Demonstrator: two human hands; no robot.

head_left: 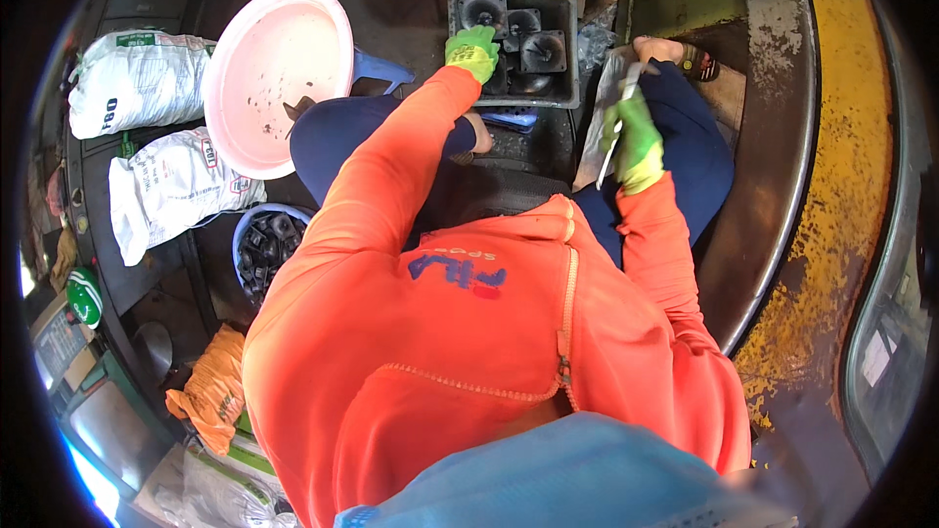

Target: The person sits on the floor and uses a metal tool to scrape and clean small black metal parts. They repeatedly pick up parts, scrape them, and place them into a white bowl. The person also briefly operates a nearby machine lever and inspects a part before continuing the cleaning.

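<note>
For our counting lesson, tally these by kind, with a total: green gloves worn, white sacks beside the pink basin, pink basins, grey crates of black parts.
Green gloves: 2
White sacks: 2
Pink basin: 1
Grey crate: 1
Total: 6

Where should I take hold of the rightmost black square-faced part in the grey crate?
Probably by two opposite edges of the black part, coming straight down from above. Its square face looks upward and the edges stand out around the round middle, while the walls of the grey crate hem it in at the sides.
</note>
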